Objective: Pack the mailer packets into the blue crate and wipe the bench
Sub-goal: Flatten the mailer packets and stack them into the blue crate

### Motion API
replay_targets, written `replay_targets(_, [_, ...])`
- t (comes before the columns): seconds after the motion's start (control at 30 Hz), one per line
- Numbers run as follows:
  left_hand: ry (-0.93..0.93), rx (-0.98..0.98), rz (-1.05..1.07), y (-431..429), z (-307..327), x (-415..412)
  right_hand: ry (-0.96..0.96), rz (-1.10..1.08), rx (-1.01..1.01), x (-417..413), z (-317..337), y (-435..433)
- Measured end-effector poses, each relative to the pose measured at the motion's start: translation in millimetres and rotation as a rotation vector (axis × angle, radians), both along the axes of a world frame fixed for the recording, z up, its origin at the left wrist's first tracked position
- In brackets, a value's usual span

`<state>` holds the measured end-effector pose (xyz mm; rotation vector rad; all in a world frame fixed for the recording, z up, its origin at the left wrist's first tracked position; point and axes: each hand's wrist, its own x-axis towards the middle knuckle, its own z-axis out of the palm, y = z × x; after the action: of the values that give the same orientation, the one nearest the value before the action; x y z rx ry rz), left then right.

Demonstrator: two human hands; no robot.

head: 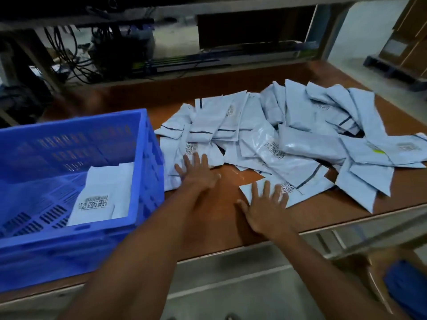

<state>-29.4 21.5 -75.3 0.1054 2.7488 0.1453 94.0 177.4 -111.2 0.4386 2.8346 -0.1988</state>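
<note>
Both hands spread flat and empty — the left hand (196,172) and right hand (265,209) on the near mailer packets (288,144) beside the blue crate (147,162) — and should gather a squared, manageable stack rather than grabbing loose corners

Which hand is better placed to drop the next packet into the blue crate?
Left. The left hand lies on packets beside the blue crate; the right hand rests on a packet farther from it.

Dim grey floor (231,285), cable-cluttered shelf (161,70) behind, cartons (406,38) far right.
</note>
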Motion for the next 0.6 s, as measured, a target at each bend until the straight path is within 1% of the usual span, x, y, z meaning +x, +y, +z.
replay_targets(0.07, [0.033, 0.021, -0.010, -8.1, -16.2, 5.0, 0.060, 0.050, -0.009, 2.3, -9.1, -5.7])
replay_targets(0.13, [0.080, 0.021, -0.030, -11.7, -23.2, 18.1, 0.074, 0.120, -0.026, 2.4, -11.1, -5.7])
replay_targets(0.23, [0.130, -0.028, -0.078, -16.0, -26.0, 47.4, 0.110, 0.293, -0.081, 9.4, -12.5, -0.3])
replay_targets(0.3, [0.160, -0.044, -0.108, -20.2, -26.5, 71.5, 0.134, 0.430, -0.171, 15.8, -9.7, 11.6])
replay_targets(0.37, [0.216, -0.041, -0.137, -25.0, -23.6, 101.3, 0.102, 0.555, -0.299, 24.0, -10.6, 27.2])
replay_targets(0.4, [0.242, -0.028, -0.147, -26.4, -22.0, 115.4, 0.082, 0.571, -0.400, 27.8, -9.1, 34.4])
replay_targets(0.43, [0.276, -0.020, -0.161, -28.9, -19.3, 127.2, 0.111, 0.547, -0.499, 31.2, -5.9, 38.3])
replay_targets(0.47, [0.318, -0.014, -0.168, -32.3, -18.2, 135.2, 0.200, 0.494, -0.560, 33.2, -3.2, 39.9])
replay_targets(0.5, [0.358, 0.002, -0.152, -35.6, -17.2, 138.2, 0.306, 0.434, -0.542, 31.9, -0.9, 39.7])
replay_targets(0.53, [0.386, 0.027, -0.116, -37.8, -16.7, 135.6, 0.374, 0.379, -0.441, 28.8, 0.4, 36.8])
replay_targets(0.57, [0.402, 0.057, -0.076, -38.7, -17.8, 127.9, 0.359, 0.333, -0.310, 24.9, 1.7, 30.8])
replay_targets(0.6, [0.405, 0.083, -0.039, -38.2, -19.6, 116.3, 0.290, 0.298, -0.205, 20.6, 2.4, 23.0])
